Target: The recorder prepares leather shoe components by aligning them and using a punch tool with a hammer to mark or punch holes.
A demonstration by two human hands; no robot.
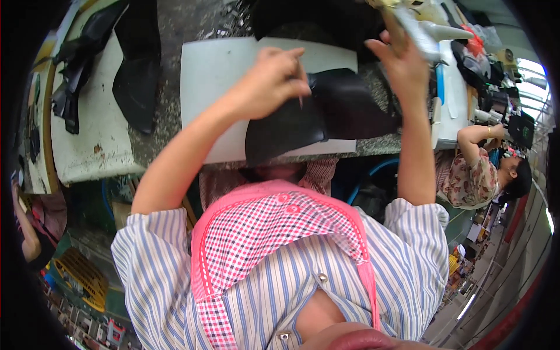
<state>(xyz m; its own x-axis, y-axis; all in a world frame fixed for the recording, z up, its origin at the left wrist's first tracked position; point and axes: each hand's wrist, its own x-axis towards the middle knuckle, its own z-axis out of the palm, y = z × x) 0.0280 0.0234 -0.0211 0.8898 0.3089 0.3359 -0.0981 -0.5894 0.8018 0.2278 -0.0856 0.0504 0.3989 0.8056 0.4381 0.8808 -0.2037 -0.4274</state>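
A black, smooth, leather-like piece (359, 108) with a curved outline and a seam or fold down its middle lies at the table's near edge, partly on a white sheet (213, 128). My left hand (274, 81) is just above the left part of this piece, its thumb and index finger apart and the other fingers curled. Nothing shows clearly in it. Farther to the right, my right hand (403, 61) is raised with the thumb away from the fingers. Blur covers its fingertips, beside a whitish, smeared object (423, 38) and a yellowish one; whether it grips either, I cannot tell.
More black pieces (137, 87) lie at the left, and a large dark one (315, 20) lies behind the sheet. Dark scraps (230, 23) litter the speckled tabletop (169, 125). Another person (475, 175) works at the right. A yellow crate (81, 277) is at lower left.
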